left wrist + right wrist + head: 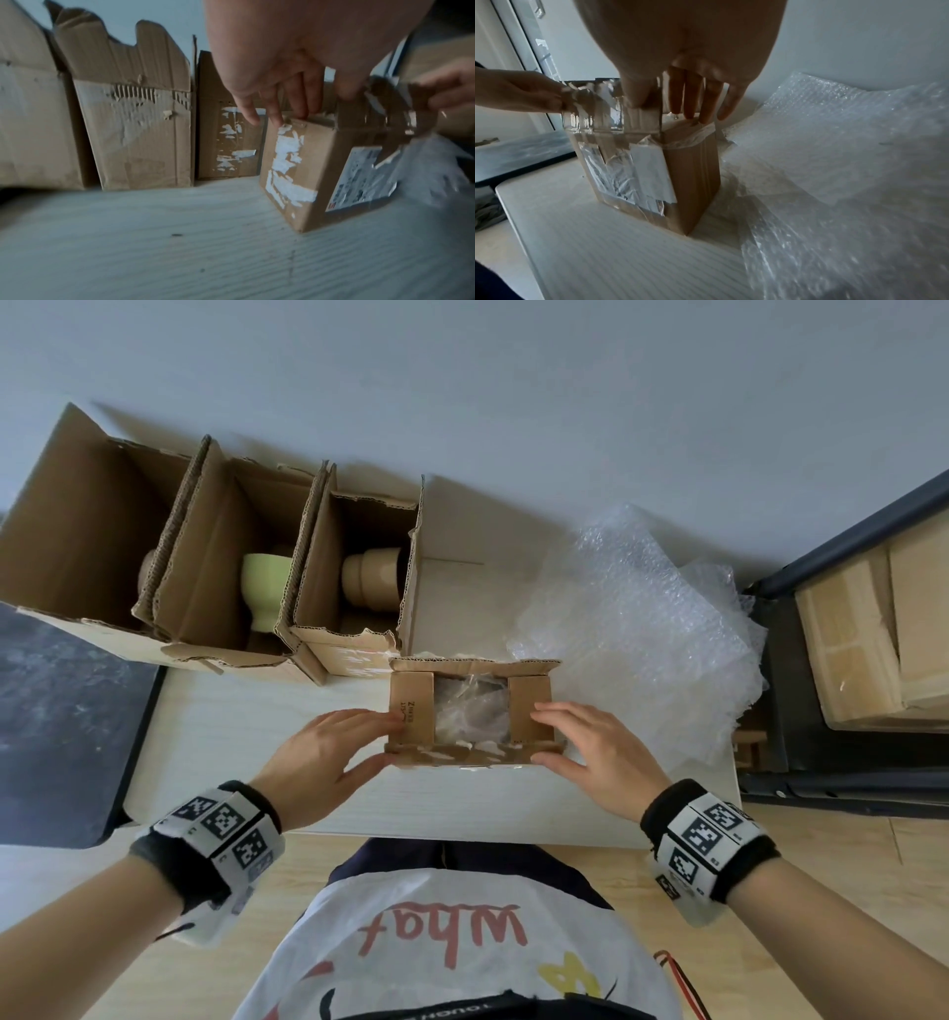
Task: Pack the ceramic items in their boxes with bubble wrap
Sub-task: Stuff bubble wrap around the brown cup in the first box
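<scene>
A small cardboard box (529, 706) stands on the white table (462, 803) in front of me, its side flaps folded in. A bubble-wrapped item (470, 711) shows through the gap between them. My left hand (359, 737) lays straight fingers on the left flap, thumb against the front flap. On the opposite flap my right hand (560, 737) does the same. The left wrist view shows the left hand's fingers (272, 113) on the box (303, 162) top edge. In the right wrist view, the right hand's fingers (687, 97) touch the box (687, 172) rim.
Three open cartons stand at the back left: one (77, 531) with a barely visible item, one with a green cup (264, 588), one with a tan ceramic piece (369, 580). Loose bubble wrap (642, 618) lies right of the small box. A dark shelf (770, 711) stands at the far right.
</scene>
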`<state>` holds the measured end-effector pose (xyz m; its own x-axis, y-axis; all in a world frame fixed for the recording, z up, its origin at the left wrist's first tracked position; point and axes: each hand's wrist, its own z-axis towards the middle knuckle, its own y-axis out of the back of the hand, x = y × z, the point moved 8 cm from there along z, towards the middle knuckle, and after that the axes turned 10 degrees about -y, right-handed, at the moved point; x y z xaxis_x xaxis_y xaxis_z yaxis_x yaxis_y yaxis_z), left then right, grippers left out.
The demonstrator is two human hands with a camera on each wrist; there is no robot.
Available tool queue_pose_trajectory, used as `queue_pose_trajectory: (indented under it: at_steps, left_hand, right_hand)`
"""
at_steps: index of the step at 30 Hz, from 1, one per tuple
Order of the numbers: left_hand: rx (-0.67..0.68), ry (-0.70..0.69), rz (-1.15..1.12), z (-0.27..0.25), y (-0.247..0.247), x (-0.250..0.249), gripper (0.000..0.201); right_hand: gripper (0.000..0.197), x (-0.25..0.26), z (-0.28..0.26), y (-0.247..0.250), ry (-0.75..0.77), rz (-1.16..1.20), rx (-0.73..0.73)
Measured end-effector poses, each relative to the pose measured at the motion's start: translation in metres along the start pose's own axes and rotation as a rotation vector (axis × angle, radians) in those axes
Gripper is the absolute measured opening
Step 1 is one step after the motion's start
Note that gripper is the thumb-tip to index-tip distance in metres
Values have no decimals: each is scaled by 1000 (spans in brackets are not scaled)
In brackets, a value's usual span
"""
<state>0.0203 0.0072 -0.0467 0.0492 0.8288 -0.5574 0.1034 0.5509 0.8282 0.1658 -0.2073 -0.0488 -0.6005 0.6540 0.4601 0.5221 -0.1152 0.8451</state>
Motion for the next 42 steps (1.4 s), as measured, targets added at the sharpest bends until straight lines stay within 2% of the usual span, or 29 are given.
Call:
queue_pose_trajectory:
  at_steps: [3,7,9,11,13,14,17,19,21,24,26,29,31,36,42]
  left_hand:
    - [-91,88,-59,8,5,2,39]
    - [-136,18,1,16,9,-6,36]
    - [-140,11,20,17,8,-6,35]
    - [-154,34,29,17,8,-4,37]
    - [-186,72,54,19,11,-1,51]
    - [-199,81,75,20,14,-1,63]
    - [-181,11,152,26,17,-9,96]
    - [-129,-44,198,29,16,-13,103]
    - [-81,-93,215,29,12,-16,95]
    - [-9,-166,239,24,2,-19,66]
    - [49,-186,299,19,-6,-17,50]
    - [195,-141,410,10,-24,-10,58]
    - [235,-104,428,9,-30,-6,66]
    - [244,-90,423,16,-30,-2,65]
    - [169,-19,287,16,-29,-3,65]
  right_hand:
    - [45,4,5,6,-4,36,-74]
    - [54,3,8,6,-39,49,-92]
    - [66,2,10,7,-68,55,-117]
    - [91,-1,11,12,-114,69,-181]
    - [113,-5,13,15,-160,72,-216]
    - [116,-7,14,14,-179,78,-207]
    - [102,-12,12,8,-194,166,-161]
    - [80,-11,10,6,-183,180,-153]
    - [60,-7,7,4,-143,119,-154]
    - [47,-4,3,-1,-85,88,-153]
    - [45,-5,1,-4,-64,55,-154]
    - [44,-2,0,-4,-14,-54,-168]
    - [44,3,2,-3,38,-150,-165]
    - [70,17,17,-29,139,-383,80]
    - [68,18,26,-42,154,-446,156]
